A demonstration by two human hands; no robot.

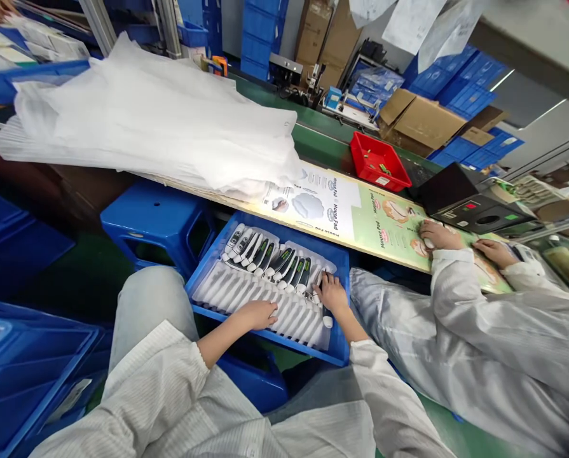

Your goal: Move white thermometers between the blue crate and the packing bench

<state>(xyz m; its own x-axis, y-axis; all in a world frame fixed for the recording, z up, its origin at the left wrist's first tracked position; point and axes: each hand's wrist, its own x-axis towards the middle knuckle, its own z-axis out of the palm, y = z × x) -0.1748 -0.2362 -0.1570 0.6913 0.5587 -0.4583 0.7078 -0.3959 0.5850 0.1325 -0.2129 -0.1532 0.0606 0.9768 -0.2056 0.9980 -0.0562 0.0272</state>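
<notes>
A blue bin (340, 267) sits across my lap, holding a translucent white tray (227, 289) with narrow slots. Several black-and-white handheld devices (281, 264) with rounded white ends stand in a row along the tray's far part; their exact kind I cannot make out. At the bin's right end, my right hand (332, 294) closes its fingers on one such dark device (320, 280), mostly hidden by the hand. A white round end (328, 322) shows below that hand. Over the tray's near edge is my left hand (259, 315), fingers loosely extended and apart from the devices.
White foam sheets (170, 121) cover the bench's left part. A red bin (379, 162) with small green pieces stands on the bench beside a black box (475, 200). At right, a co-worker's hands (440, 235) rest over the printed bench surface. A blue stool (157, 216) stands left.
</notes>
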